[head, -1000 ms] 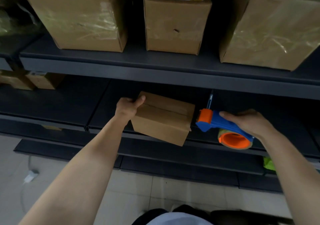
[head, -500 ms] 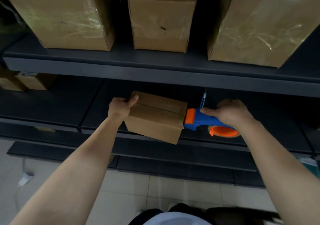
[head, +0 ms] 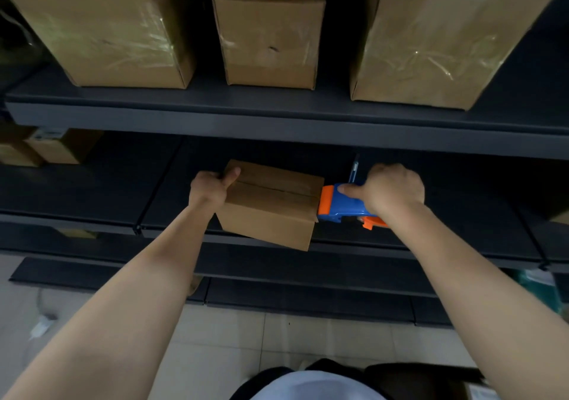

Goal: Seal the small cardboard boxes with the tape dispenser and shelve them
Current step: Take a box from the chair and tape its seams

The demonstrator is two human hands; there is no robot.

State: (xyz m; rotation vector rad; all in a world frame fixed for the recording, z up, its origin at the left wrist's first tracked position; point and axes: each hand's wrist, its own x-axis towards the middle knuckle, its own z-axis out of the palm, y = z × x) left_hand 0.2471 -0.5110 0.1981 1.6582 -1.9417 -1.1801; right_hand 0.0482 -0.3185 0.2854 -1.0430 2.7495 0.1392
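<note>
A small brown cardboard box rests on the front edge of the dark middle shelf, its top flaps closed along a centre seam. My left hand grips the box's left end, thumb on top. My right hand holds the blue and orange tape dispenser by its handle. The dispenser's orange nose presses against the box's right end, level with the seam. The tape roll is mostly hidden under my right hand.
Three large taped cardboard boxes stand on the upper shelf. Small boxes sit at the far left of the middle shelf. A blue pen lies behind the dispenser. Lower shelves and tiled floor lie below.
My right hand has brought the tape dispenser leftward until its nose touches the box's right end. My left hand has kept its hold on the box.
</note>
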